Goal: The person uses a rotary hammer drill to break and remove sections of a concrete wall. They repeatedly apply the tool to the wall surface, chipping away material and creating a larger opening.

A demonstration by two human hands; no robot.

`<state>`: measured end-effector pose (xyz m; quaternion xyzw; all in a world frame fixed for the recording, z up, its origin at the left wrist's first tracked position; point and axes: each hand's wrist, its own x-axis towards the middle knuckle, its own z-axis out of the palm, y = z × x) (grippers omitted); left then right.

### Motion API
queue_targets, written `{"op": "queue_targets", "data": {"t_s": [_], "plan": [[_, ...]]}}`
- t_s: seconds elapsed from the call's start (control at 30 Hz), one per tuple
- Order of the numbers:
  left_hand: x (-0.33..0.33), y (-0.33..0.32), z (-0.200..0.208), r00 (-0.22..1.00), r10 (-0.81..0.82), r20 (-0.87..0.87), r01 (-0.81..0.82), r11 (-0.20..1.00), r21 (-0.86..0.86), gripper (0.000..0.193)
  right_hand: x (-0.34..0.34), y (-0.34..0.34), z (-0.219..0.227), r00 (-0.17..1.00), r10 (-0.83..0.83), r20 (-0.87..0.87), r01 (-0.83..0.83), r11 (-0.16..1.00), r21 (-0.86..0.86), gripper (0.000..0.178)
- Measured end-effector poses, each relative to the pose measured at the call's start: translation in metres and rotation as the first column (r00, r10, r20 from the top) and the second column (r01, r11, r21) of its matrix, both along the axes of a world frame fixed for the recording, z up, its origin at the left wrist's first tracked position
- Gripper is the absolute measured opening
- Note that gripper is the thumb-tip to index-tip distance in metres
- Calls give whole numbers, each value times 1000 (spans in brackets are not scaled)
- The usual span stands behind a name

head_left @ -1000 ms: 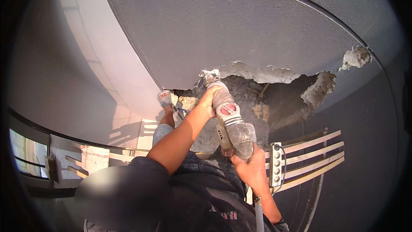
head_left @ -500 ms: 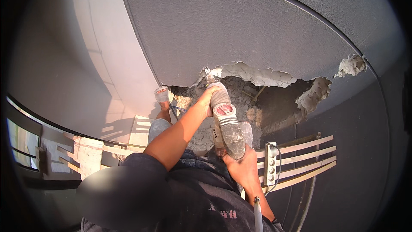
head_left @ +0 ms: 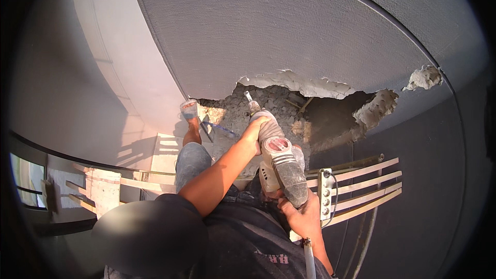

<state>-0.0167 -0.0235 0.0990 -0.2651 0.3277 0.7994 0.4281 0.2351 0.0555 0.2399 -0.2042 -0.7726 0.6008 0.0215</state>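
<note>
A dusty demolition hammer [head_left: 279,150] with a short metal chisel [head_left: 248,96] slants away from me across the middle of the view. My left hand [head_left: 258,133] is wrapped round its front barrel. Around the rear handle my right hand [head_left: 301,211] is closed, its fingers partly hidden by the tool body. The chisel tip points at the jagged lower edge of a broken grey wall [head_left: 217,36] and appears apart from it. Under that edge lies a heap of grey rubble [head_left: 274,103].
At the right, a white power strip [head_left: 325,194] with a plug in it hangs on wooden slats [head_left: 361,186]. A light-coloured wall [head_left: 111,62] rises at the left. More broken plaster [head_left: 377,111] shows at the right of the hole. My foot [head_left: 190,109] stands near the rubble.
The hammer has drawn back toward me, so its chisel has come off the wall edge and is now visible. A chunk at the left of the broken edge is gone. Both hands keep their grip.
</note>
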Motion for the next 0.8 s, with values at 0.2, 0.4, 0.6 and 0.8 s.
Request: {"op": "queue_targets", "data": {"t_s": [0.2, 0.4, 0.6, 0.8], "plan": [[30, -22, 56, 991, 114, -65, -121, 985, -122, 37, 30, 3, 15, 996, -80, 34, 85, 979, -185, 26], [29, -32, 34, 990, 105, -98, -102, 994, 27, 36, 46, -9, -12, 996, -47, -72, 42, 997, -65, 22], [34, -31, 51, 988, 78, -132, -80, 997, -10, 38, 55, -16, -27, 990, -122, -67, 118, 991, -62, 22], [20, -33, 38, 985, 98, -144, -102, 995, -20, 39, 41, -14, -43, 985, -30, -169, 38, 998, 45, 24]]}}
